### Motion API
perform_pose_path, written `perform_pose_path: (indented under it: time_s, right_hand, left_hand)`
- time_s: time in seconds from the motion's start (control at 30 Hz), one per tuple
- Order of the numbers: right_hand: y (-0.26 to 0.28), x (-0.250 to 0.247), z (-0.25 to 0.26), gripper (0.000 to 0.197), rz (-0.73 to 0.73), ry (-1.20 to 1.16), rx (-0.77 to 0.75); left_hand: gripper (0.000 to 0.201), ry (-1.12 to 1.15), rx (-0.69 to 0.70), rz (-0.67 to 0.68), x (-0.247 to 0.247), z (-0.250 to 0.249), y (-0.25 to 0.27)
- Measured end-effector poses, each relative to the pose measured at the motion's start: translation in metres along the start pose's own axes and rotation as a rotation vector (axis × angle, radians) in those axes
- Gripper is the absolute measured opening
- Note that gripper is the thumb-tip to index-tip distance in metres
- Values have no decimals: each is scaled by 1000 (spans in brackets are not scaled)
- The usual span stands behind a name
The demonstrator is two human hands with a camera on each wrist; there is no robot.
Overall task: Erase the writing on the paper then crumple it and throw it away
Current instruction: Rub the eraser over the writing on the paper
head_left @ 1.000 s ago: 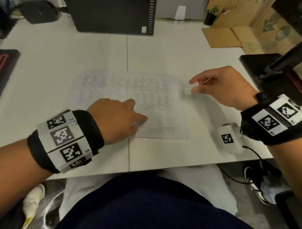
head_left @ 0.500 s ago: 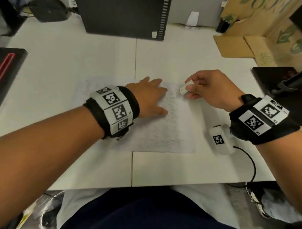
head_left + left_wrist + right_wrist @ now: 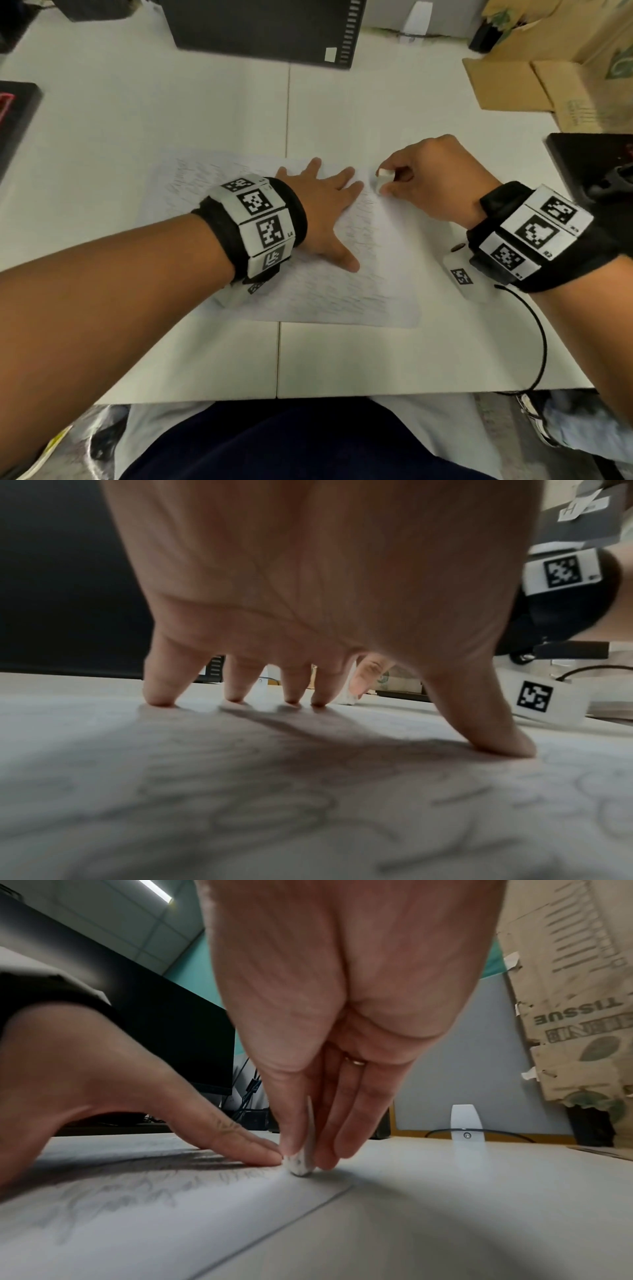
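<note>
Currently L hand (image 3: 325,205) fingers (image 3: 161,685) spread flat pinning paper (image 3: 359,294) near worktop (image 3: 205,120) front edge, R hand (image 3: 435,178) fingers pinching eraser (image 3: 383,176) at sheet's far R corner w/ writing mostly intact; risk: hard rubbing near the free corner could wrinkle/tear it.

Paper (image 3: 342,291): pencil writing too faint and blurred to read in any view; middle portion hidden beneath the left hand (image 3: 318,212) and its wristband. Eraser (image 3: 383,176): mostly covered by the right hand (image 3: 435,178) pinching it. Dark box (image 3: 263,27) at 12 o'clock and cardboard (image 3: 548,75) at 2 o'clock: cut off by the frame edge.
</note>
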State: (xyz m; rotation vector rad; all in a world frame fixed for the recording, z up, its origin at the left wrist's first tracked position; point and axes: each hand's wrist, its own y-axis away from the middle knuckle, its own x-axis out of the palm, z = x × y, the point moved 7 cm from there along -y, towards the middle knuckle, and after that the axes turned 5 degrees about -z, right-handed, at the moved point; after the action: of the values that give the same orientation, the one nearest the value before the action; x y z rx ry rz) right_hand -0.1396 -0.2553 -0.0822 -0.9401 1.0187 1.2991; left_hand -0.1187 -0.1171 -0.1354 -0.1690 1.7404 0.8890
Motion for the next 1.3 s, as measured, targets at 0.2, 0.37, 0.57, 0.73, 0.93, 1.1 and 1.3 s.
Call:
perform_pose_path:
  time_s: [0.2,0.37,0.57,0.73,0.93,1.1,1.3]
  right_hand:
    - [-7,-4,3,26,-32,-60,11]
    - [5,-8,-11,20,11,-166,93]
    - [2,-4,-15,20,43,-102,71]
    - [-8,-1,-8,22,41,-96,49]
    - [-1,5,-2,26,130,-3,-60]
    - [14,12,6,30,191,68,-154]
    - [-31,4,7,24,77,66,-90]
  left_hand:
    - [128,2,-1,11,2,0,0]
    - [128,4,2,23,3,1,0]
    - [129,-8,10,15,1,2,-1]
    - [129,-10,2,10,1,2,-1]
    - [130,5,-3,4,2,4,-4]
    - [129,18,-6,6,2,3,-4]
    - [128,11,-10,-4,1,4,-3]
